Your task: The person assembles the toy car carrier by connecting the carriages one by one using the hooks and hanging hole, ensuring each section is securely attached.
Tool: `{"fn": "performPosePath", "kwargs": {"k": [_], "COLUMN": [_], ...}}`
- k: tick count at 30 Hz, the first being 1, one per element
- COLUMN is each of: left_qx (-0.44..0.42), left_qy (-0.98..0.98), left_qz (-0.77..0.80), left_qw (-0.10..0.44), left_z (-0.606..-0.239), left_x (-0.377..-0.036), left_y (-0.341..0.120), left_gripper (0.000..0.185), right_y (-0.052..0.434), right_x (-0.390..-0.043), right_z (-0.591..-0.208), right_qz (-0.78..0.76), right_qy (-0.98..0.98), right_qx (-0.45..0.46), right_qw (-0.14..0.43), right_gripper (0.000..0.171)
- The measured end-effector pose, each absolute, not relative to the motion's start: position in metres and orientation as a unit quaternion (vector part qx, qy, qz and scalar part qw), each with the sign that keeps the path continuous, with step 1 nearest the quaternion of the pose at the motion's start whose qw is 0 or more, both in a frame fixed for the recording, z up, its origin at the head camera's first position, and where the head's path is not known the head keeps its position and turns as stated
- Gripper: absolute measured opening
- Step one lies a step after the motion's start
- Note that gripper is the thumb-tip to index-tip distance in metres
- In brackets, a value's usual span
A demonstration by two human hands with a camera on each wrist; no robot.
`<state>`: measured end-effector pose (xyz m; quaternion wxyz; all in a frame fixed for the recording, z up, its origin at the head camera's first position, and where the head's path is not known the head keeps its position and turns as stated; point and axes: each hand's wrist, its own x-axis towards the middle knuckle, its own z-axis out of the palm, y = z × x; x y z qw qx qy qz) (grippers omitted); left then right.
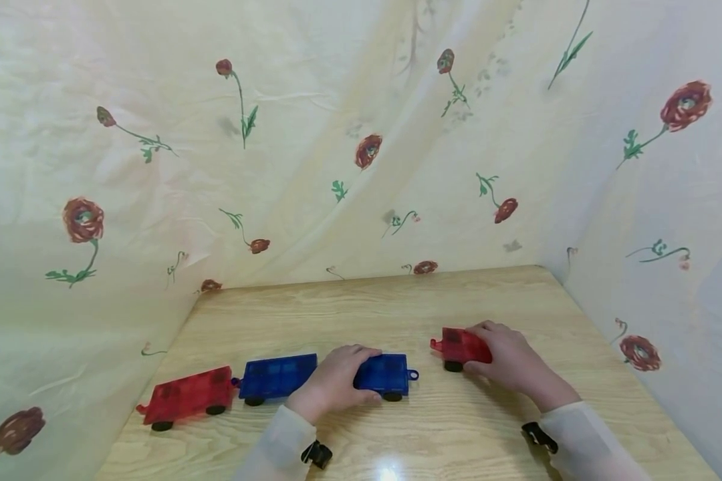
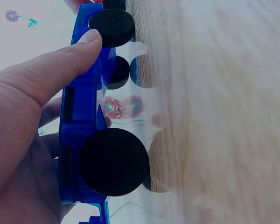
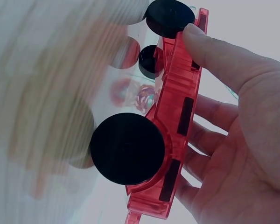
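From the head view, the left hand point(image 1: 337, 381) grips a blue wagon point(image 1: 385, 375) standing on its wheels on the wooden bench point(image 1: 397, 300), fingers curled over its top and thumb at the near side; just to its left a second blue wagon point(image 1: 279, 378) sits in line, and beyond that a red wagon point(image 1: 186, 395) is coupled to it near the bench's left edge. The right hand point(image 1: 508, 361) grips a small red wagon point(image 1: 460, 347) a little apart from the held blue one, its coupling end pointing towards it. A flowered cloth point(image 1: 337, 133) hangs behind and at both sides. In the left wrist view, the left hand point(image 2: 28, 135) closes round the blue wagon point(image 2: 81, 121), the thumb lying along its side near a black wheel point(image 2: 111, 27), with a larger black wheel point(image 2: 114, 161) close to the camera and the bench point(image 2: 224, 116) blurred beside it. In the right wrist view, the right hand point(image 3: 233, 135) pinches the red wagon point(image 3: 177, 116) between thumb and fingers, a black wheel point(image 3: 127, 148) in front; the background is blurred
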<state>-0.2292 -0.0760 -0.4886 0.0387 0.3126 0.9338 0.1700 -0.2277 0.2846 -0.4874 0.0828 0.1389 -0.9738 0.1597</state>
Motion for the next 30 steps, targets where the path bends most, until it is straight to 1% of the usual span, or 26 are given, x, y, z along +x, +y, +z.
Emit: {"fn": "performPosePath", "kwargs": {"k": [13, 20, 30], "left_qx": [0.298, 0.299, 0.293], "left_qy": [0.938, 0.938, 0.937], "left_qz": [0.172, 0.177, 0.189], "left_qw": [0.026, 0.015, 0.018], "left_z": [-0.490, -0.490, -0.492], "left_x": [-0.221, -0.219, -0.219], "left_y": [-0.082, -0.085, -0.090], "left_gripper": [0.086, 0.085, 0.084], "right_y": [0.276, 0.270, 0.260], "right_x": [-0.225, -0.223, -0.222], "right_z": [-0.489, -0.489, -0.488], "right_qz": [0.168, 0.161, 0.168], "right_qy": [-0.973, -0.973, -0.969], "right_qx": [0.145, 0.149, 0.164], "right_qw": [0.069, 0.076, 0.079], "right_gripper": [0.073, 0.072, 0.072]}}
